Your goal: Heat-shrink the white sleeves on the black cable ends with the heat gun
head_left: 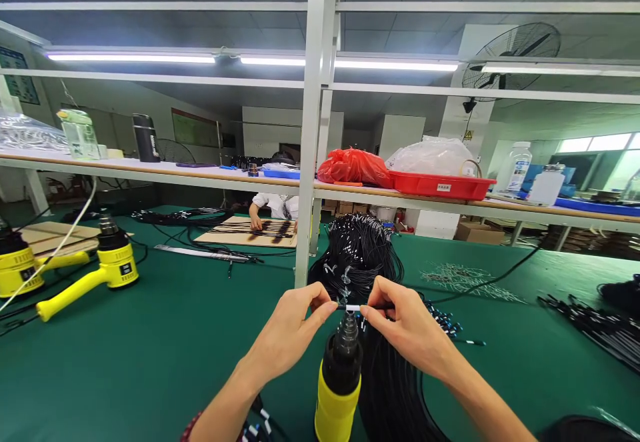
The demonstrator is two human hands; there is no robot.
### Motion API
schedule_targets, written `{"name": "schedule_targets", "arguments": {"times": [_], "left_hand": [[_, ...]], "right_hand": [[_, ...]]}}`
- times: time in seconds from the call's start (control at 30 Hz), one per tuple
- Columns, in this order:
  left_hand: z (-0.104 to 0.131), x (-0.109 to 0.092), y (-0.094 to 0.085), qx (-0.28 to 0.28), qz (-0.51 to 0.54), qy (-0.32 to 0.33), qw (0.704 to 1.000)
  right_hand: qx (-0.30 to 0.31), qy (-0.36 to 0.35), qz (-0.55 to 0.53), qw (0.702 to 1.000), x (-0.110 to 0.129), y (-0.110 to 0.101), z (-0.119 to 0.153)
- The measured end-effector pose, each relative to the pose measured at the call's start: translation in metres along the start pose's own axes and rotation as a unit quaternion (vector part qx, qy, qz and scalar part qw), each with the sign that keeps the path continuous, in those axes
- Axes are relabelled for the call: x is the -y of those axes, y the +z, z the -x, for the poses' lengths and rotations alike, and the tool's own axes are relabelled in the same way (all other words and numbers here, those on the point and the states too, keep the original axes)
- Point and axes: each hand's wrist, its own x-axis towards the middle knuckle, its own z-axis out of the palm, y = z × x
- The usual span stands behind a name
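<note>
Between both hands a black cable with a white sleeve point(353, 308) is stretched level, just above the nozzle of an upright yellow heat gun point(338, 395). My left hand point(295, 325) pinches the cable's left side between thumb and fingertips. On the other side, my right hand point(407, 325) pinches it close to the sleeve. Whether the sleeve touches the nozzle I cannot tell. Behind the hands lies a big bundle of black cables point(363, 249) with white tags, and more black cables run down beside the heat gun.
Two more yellow heat guns point(117, 262) stand at the left. A shelf post point(310, 129) rises ahead, carrying a shelf with a red tray point(440, 185) and bottles. Cut wires point(470, 281) and cable bundles point(595, 329) lie right. Across the table a person's hand point(256, 221) rests near a board.
</note>
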Motion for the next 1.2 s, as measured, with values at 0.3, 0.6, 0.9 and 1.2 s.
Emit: {"name": "schedule_targets", "arguments": {"times": [0.3, 0.6, 0.9, 1.2], "left_hand": [[0.000, -0.001, 0.000, -0.006, 0.000, 0.000, 1.000], [0.001, 0.000, -0.002, -0.008, 0.002, 0.004, 1.000], [-0.003, 0.003, 0.004, 0.014, -0.037, 0.013, 0.999], [-0.004, -0.002, 0.001, -0.018, -0.006, 0.010, 1.000]], "right_hand": [[-0.008, -0.010, 0.018, 1.000, 0.001, -0.001, 0.000], [0.025, -0.009, 0.033, 0.999, 0.003, -0.015, 0.006], [0.014, -0.009, 0.032, 0.999, 0.003, -0.016, 0.005], [0.020, -0.010, 0.004, 1.000, -0.001, -0.013, 0.005]]}}
